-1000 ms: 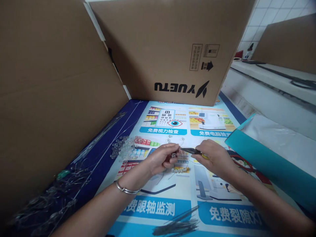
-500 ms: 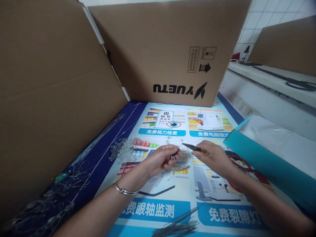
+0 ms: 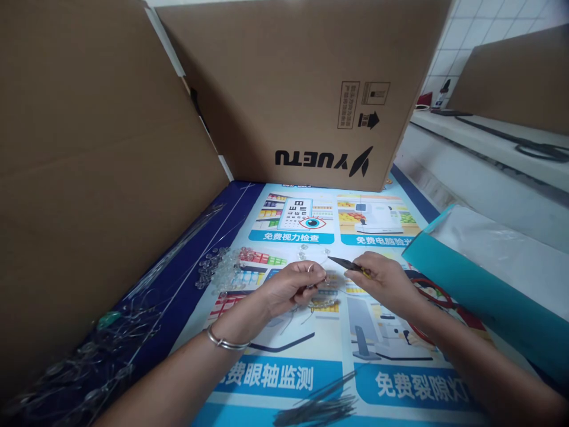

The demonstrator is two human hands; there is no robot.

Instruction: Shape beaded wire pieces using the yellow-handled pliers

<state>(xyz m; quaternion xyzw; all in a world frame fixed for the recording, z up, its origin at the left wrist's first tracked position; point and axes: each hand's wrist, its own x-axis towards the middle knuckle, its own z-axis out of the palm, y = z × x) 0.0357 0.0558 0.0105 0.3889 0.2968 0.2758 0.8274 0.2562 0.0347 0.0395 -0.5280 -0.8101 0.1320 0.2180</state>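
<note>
Two cardboard boxes wall in the work surface: one box (image 3: 89, 178) fills the left side, the other (image 3: 293, 89), printed YUETU upside down, stands across the back. Along the foot of the left box lie long wires (image 3: 178, 249) and a tangle of clear pieces, too many and too blurred to count. Next to them sits one heap of clear beads (image 3: 222, 267) on a printed poster (image 3: 288, 379). The left hand (image 3: 288, 287), with one bracelet (image 3: 226, 342) at the wrist, has its fingertips pinched together on a small beaded wire piece (image 3: 320, 299), which hangs just below the grip over the poster's middle. Just to its right, not touching it, the right hand (image 3: 384, 279) is closed round one pair of pliers (image 3: 344, 264); their dark tip points left at the pinch. One bundle of dark wires (image 3: 320, 406) lies at the near edge. Bare poster lies open between hands and back box. A teal roll (image 3: 484, 302) bounds the right.
</note>
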